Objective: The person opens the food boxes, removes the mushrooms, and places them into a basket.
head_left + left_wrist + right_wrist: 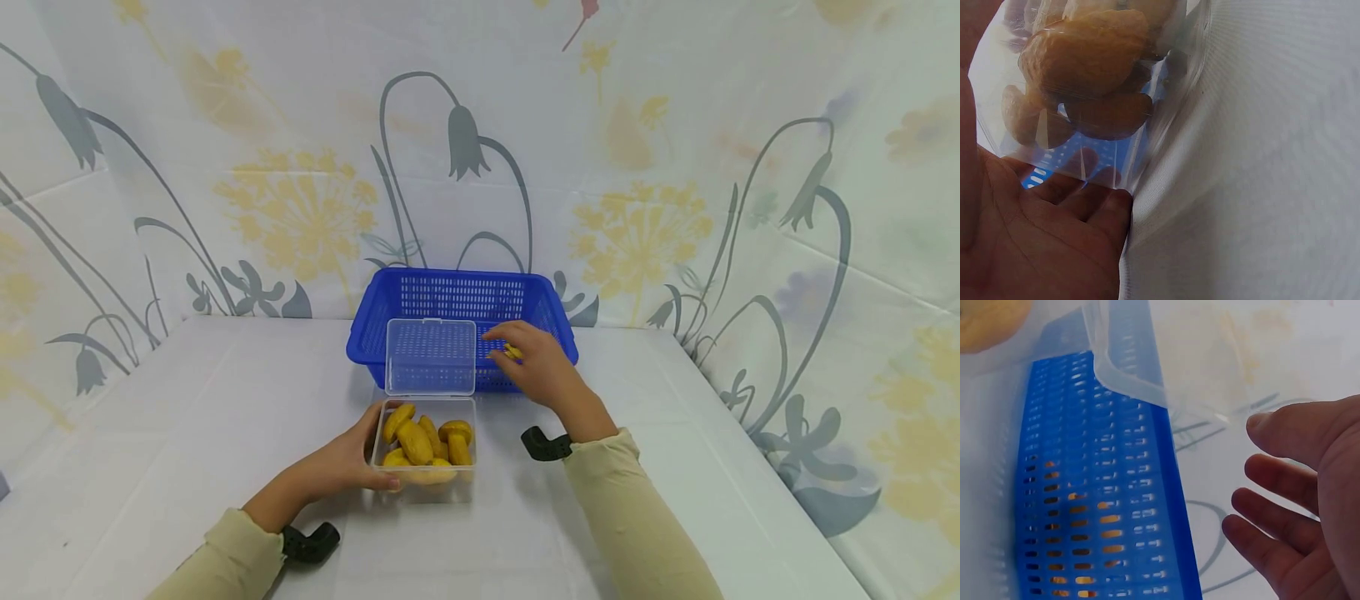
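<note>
A clear plastic box (452, 492) with its hinged lid (431, 358) raised stands on the white table. Several yellow mushrooms (415, 442) lie inside it, seen close through the wall in the left wrist view. My left hand (348, 457) grips the box's left side, thumb at the front and fingers around the back corner. Above the right part of a blue basket (362, 333), my right hand (542, 364) hovers with loosely bent fingers apart. Nothing sits between those fingers in the right wrist view. Beneath them a bit of yellow (513, 352) shows in the basket.
The blue basket stands behind the box, close to the flower-printed cloth (637, 125) at the back. Through its slots in the right wrist view, yellow pieces (1110, 526) show. The raised lid overlaps the basket's front in the head view.
</note>
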Tool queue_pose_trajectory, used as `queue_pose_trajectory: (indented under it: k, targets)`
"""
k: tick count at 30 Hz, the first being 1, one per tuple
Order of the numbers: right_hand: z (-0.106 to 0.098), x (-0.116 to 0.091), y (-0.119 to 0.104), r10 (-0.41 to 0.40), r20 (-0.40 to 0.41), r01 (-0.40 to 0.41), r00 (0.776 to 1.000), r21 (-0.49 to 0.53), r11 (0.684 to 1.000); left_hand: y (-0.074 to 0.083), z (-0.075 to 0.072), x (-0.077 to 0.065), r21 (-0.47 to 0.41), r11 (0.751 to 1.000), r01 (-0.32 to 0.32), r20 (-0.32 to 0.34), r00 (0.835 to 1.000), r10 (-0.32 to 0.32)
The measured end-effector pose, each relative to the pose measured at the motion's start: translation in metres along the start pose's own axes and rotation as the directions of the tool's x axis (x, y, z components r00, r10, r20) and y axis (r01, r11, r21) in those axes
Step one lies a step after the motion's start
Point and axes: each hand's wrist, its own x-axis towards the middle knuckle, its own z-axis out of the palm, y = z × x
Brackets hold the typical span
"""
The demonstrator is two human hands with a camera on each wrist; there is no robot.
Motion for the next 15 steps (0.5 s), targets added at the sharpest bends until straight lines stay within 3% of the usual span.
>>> queue_pose_trajectory:
  k: [15]
  targets:
    - [-0.002,-0.002,-0.027,-0.059,0.077,0.056,0.995,0.043,0.998,-0.002,0.000,0.002,-0.007,1.000,0.021,-0.002,1.000,-0.021]
